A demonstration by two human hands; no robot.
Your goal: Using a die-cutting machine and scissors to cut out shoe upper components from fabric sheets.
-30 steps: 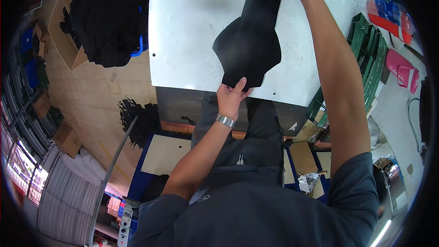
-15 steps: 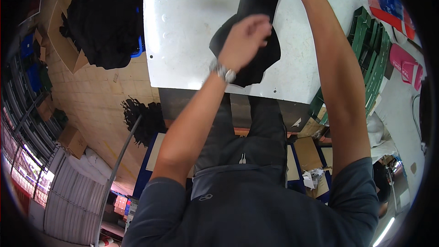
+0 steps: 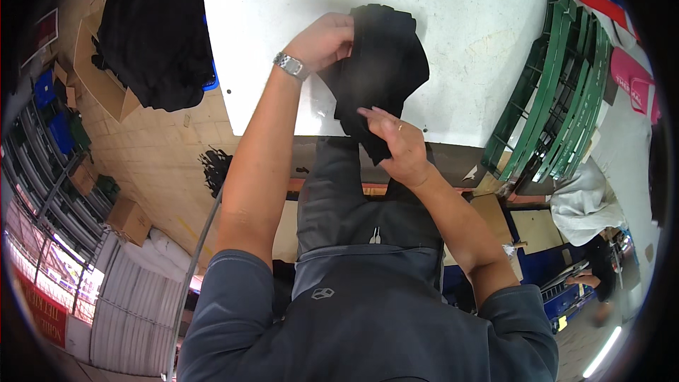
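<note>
Before me, black cloth [image 3: 385,53] lay at the near edge of the white table [image 3: 481,49], seemingly doubled over, not yet flat; the left hand [image 3: 324,41] pinched its upper left side; the right hand [image 3: 402,147] grasped its drooping lower end.

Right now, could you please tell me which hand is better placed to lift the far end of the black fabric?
Probably the left hand: it is at the left side of the black fabric, close to its far end; the right hand is at the near end.
</note>
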